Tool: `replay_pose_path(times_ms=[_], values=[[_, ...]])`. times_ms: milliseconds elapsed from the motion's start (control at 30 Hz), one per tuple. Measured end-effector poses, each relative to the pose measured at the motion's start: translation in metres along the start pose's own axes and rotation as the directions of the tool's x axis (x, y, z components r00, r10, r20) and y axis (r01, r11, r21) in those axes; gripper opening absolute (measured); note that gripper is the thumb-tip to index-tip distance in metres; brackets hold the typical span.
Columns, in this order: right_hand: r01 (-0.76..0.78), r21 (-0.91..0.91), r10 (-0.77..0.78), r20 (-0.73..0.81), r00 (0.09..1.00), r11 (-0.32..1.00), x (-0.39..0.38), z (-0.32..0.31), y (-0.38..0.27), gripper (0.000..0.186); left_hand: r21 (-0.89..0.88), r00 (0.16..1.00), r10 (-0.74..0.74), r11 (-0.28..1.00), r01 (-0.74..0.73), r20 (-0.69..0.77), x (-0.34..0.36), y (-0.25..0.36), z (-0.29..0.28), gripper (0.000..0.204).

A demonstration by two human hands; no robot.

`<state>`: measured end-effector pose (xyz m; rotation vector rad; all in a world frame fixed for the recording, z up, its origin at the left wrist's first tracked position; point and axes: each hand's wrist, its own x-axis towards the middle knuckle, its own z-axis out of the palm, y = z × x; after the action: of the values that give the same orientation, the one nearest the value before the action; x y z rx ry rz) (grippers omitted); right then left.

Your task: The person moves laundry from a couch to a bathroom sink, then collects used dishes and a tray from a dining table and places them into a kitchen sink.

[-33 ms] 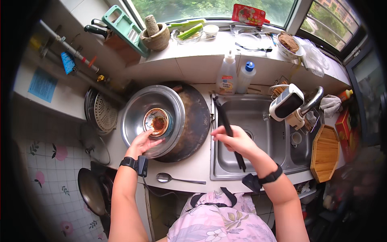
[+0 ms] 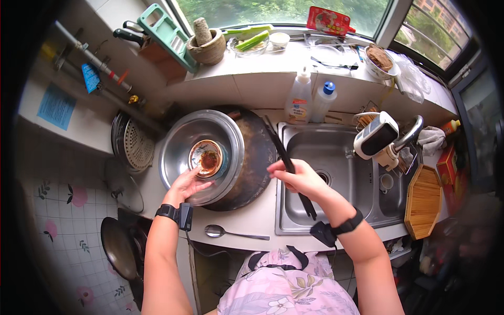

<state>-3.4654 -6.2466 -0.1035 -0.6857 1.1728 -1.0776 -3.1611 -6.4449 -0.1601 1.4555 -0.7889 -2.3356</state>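
Note:
A small patterned bowl (image 2: 211, 160) with reddish-brown sauce in it is at the large steel basin (image 2: 176, 134), inside its rim. My left hand (image 2: 185, 185) holds the bowl's near left edge, thumb at the rim and fingers stretched beneath. Black chopsticks (image 2: 279, 142) slant across my right hand (image 2: 299, 178), which grips them near the sink's left edge. Their far ends point up and left, away from me. The basin rests partly over a round dark board (image 2: 257, 157). A metal spoon (image 2: 236, 232) lies on the counter's front edge.
The steel sink (image 2: 336, 205) with its tap (image 2: 409, 134) is at right, a small white cup (image 2: 386, 182) in its side bowl. Two bottles (image 2: 299, 100) stand behind it. A wooden tray (image 2: 422, 202) leans at far right; a stone mortar (image 2: 209, 50) sits on the sill.
My right hand has shifted slightly left with the chopsticks, toward the basin. My left hand stays at the small bowl. The whole view has shifted a little.

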Motion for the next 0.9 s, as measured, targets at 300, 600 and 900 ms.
replay_pose_path(times_ms=[300,600,900], values=[[-0.066,0.071,0.077,-0.166,0.983,0.995,0.103,0.058,-0.008,0.022,0.994,0.492,0.869,0.012,-0.111,0.044,-0.061,0.028,-0.052,0.059],[-0.113,0.074,0.130,-0.301,0.945,0.991,0.122,0.062,-0.015,0.015,0.988,0.579,0.807,0.154,-0.014,-0.118,-0.041,0.017,-0.079,0.046],[-0.187,-0.204,0.099,-0.376,0.921,0.961,0.151,0.061,-0.011,0.009,0.907,0.439,0.872,0.345,-0.242,-0.215,-0.025,0.010,-0.082,0.035]])
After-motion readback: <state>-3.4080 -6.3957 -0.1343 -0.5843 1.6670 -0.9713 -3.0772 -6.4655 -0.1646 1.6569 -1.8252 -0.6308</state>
